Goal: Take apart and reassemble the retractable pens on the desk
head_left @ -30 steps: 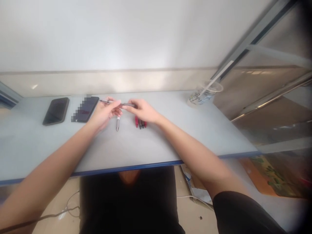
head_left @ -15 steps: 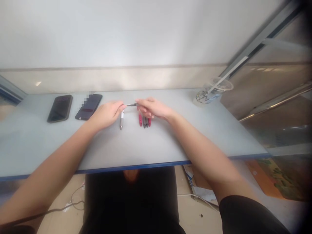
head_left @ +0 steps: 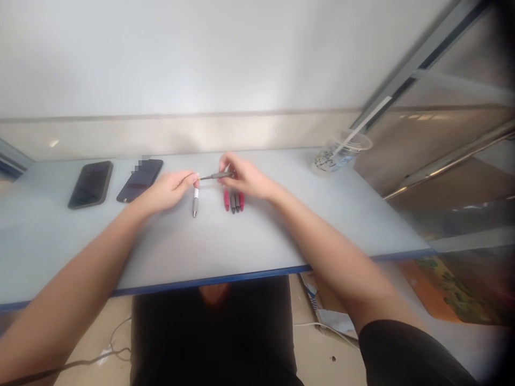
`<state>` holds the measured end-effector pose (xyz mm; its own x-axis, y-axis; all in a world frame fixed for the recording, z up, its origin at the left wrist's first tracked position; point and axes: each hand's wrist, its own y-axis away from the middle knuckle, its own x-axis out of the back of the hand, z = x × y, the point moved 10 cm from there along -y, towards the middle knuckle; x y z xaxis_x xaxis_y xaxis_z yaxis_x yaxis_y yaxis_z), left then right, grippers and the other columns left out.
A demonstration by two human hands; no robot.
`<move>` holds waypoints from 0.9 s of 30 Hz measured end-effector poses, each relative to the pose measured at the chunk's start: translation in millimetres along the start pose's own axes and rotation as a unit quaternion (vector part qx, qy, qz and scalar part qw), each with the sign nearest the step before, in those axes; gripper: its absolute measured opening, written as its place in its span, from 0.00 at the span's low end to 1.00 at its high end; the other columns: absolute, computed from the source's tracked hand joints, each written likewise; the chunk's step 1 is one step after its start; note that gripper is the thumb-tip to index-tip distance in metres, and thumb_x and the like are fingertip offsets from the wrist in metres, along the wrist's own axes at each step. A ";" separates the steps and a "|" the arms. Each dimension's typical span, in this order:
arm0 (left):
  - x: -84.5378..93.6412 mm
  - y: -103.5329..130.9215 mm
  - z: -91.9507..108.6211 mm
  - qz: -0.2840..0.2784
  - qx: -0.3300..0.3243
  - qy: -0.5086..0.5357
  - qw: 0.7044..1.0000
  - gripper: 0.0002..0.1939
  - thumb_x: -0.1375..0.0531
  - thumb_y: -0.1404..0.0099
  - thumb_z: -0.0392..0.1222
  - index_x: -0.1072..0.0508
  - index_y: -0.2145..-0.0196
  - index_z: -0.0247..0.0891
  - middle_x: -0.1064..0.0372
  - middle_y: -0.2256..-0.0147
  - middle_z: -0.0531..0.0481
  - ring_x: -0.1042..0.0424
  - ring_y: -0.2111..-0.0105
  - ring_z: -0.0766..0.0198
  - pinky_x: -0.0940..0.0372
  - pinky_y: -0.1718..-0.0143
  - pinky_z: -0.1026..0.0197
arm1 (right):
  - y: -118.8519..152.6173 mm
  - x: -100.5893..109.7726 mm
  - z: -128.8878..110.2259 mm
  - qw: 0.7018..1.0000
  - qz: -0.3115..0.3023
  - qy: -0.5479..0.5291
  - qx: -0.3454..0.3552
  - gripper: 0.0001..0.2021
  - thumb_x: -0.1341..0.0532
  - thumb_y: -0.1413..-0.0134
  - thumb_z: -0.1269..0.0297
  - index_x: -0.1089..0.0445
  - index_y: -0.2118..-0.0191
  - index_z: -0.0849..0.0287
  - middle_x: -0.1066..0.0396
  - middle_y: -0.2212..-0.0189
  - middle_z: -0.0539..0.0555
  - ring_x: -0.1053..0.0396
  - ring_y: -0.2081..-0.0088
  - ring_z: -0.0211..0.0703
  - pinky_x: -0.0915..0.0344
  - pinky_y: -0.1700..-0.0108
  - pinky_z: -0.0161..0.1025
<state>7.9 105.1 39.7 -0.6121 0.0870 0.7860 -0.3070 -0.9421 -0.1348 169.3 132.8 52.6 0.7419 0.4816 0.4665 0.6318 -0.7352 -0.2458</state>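
Note:
My left hand (head_left: 173,188) pinches one end of a thin part that reaches right into a dark grey pen grip (head_left: 220,175). The fingers of my right hand (head_left: 245,176) are curled around the other end of that dark pen, which lies level above the table. Below my left fingertips a white and grey pen (head_left: 195,202) rests on the table (head_left: 169,252). Under my right hand, several red and dark pens (head_left: 234,201) lie side by side, their upper parts hidden by the hand.
Two dark phones (head_left: 90,184) (head_left: 140,181) lie at the left of the table. At the back right stands a clear plastic cup (head_left: 338,153) with a straw. A pale wall (head_left: 161,59) rises behind the table's far edge.
More of the dark grey grip now shows between my hands. My right fingers have shifted toward its right end and opened out a little. The whole view has shifted slightly.

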 end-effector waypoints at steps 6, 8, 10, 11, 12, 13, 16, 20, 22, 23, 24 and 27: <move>-1.5 -2.1 -4.3 0.017 0.006 -0.014 1.000 0.22 0.51 0.25 0.54 0.25 0.67 0.42 0.42 0.80 0.54 0.43 0.80 0.61 0.49 0.74 0.60 | 0.3 -9.7 24.6 0.997 -0.026 -0.024 -0.061 0.19 0.38 0.33 0.46 0.38 0.66 0.56 0.28 0.76 0.49 0.35 0.80 0.35 0.37 0.76 0.35; -2.4 -2.1 -8.4 0.017 0.014 -0.009 1.000 0.22 0.52 0.24 0.54 0.26 0.67 0.42 0.41 0.79 0.54 0.42 0.79 0.61 0.48 0.73 0.59 | 3.9 -11.3 24.4 0.997 -0.019 -0.050 -0.063 0.20 0.34 0.37 0.46 0.39 0.63 0.55 0.29 0.78 0.46 0.35 0.82 0.35 0.39 0.79 0.34; -3.5 -1.7 -10.9 0.017 0.018 -0.003 1.000 0.22 0.52 0.24 0.55 0.27 0.67 0.42 0.39 0.78 0.54 0.41 0.78 0.61 0.48 0.72 0.59 | 7.3 -14.2 24.2 0.994 -0.020 -0.081 -0.070 0.21 0.33 0.39 0.44 0.40 0.62 0.55 0.30 0.79 0.46 0.34 0.83 0.36 0.40 0.81 0.33; -4.7 -1.3 -11.5 0.013 0.019 -0.001 1.000 0.22 0.52 0.23 0.55 0.27 0.67 0.42 0.38 0.77 0.54 0.41 0.78 0.61 0.47 0.72 0.59 | 8.6 -15.3 25.3 0.992 -0.023 -0.091 -0.079 0.22 0.36 0.37 0.42 0.40 0.63 0.55 0.30 0.79 0.46 0.34 0.83 0.37 0.40 0.81 0.34; -6.4 -1.0 -11.6 0.008 0.019 0.001 1.000 0.22 0.52 0.23 0.56 0.28 0.67 0.42 0.37 0.77 0.54 0.41 0.77 0.61 0.47 0.72 0.59 | 9.1 -15.1 26.6 0.992 -0.022 -0.092 -0.087 0.22 0.38 0.36 0.40 0.39 0.65 0.56 0.30 0.79 0.48 0.33 0.83 0.37 0.40 0.81 0.34; -7.9 -0.8 -11.4 0.004 0.018 0.004 1.000 0.22 0.53 0.23 0.56 0.28 0.67 0.42 0.37 0.76 0.53 0.40 0.77 0.61 0.47 0.71 0.59 | 8.8 -12.5 26.8 0.992 -0.013 -0.087 -0.087 0.23 0.39 0.35 0.40 0.38 0.66 0.56 0.30 0.78 0.49 0.33 0.82 0.37 0.39 0.80 0.35; -11.3 -0.9 -11.2 0.002 0.017 0.013 1.000 0.23 0.53 0.22 0.57 0.30 0.68 0.42 0.37 0.76 0.53 0.39 0.76 0.60 0.45 0.70 0.59 | 4.4 3.2 21.2 0.996 0.038 -0.069 -0.038 0.19 0.32 0.40 0.46 0.35 0.64 0.57 0.26 0.72 0.51 0.30 0.76 0.38 0.36 0.75 0.35; -9.4 -3.5 -8.6 0.036 -0.001 0.022 0.999 0.23 0.52 0.23 0.55 0.30 0.70 0.41 0.35 0.72 0.51 0.35 0.71 0.58 0.42 0.64 0.58 | -0.8 11.7 23.8 0.992 0.065 -0.106 -0.020 0.17 0.30 0.43 0.51 0.32 0.64 0.57 0.25 0.71 0.51 0.29 0.73 0.38 0.35 0.71 0.36; -9.5 -4.5 -5.6 0.046 -0.018 0.024 0.998 0.23 0.51 0.24 0.54 0.29 0.71 0.41 0.32 0.69 0.49 0.33 0.68 0.57 0.40 0.62 0.57 | -1.1 18.0 26.4 0.986 0.102 -0.130 -0.026 0.17 0.28 0.45 0.51 0.31 0.67 0.58 0.26 0.72 0.51 0.30 0.73 0.38 0.35 0.71 0.36; -10.7 -4.8 -5.3 0.043 -0.021 0.027 0.998 0.23 0.51 0.24 0.54 0.29 0.71 0.41 0.31 0.69 0.49 0.33 0.68 0.57 0.40 0.61 0.57 | -0.9 20.4 26.9 0.981 0.120 -0.150 -0.025 0.17 0.27 0.48 0.53 0.30 0.66 0.58 0.26 0.71 0.51 0.29 0.72 0.38 0.33 0.69 0.36; -12.3 -5.0 -6.0 0.037 -0.018 0.031 0.999 0.23 0.52 0.23 0.55 0.30 0.71 0.41 0.32 0.70 0.49 0.33 0.69 0.57 0.40 0.62 0.57 | -1.0 21.3 27.1 0.975 0.131 -0.176 -0.024 0.17 0.25 0.51 0.54 0.29 0.65 0.58 0.25 0.69 0.51 0.28 0.70 0.39 0.31 0.67 0.37; -15.2 -4.5 -9.8 0.023 0.003 0.051 0.998 0.24 0.52 0.24 0.57 0.30 0.71 0.42 0.33 0.73 0.50 0.34 0.71 0.57 0.40 0.65 0.58 | -2.0 18.7 30.4 0.956 0.143 -0.253 -0.031 0.18 0.23 0.58 0.59 0.29 0.63 0.57 0.24 0.66 0.50 0.25 0.64 0.40 0.28 0.60 0.39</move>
<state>11.5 111.2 22.4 -0.6973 0.0753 0.7128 -0.2720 -0.9479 -0.1659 188.7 157.8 36.0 0.9062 0.4138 -0.0867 0.3834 -0.8907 -0.2443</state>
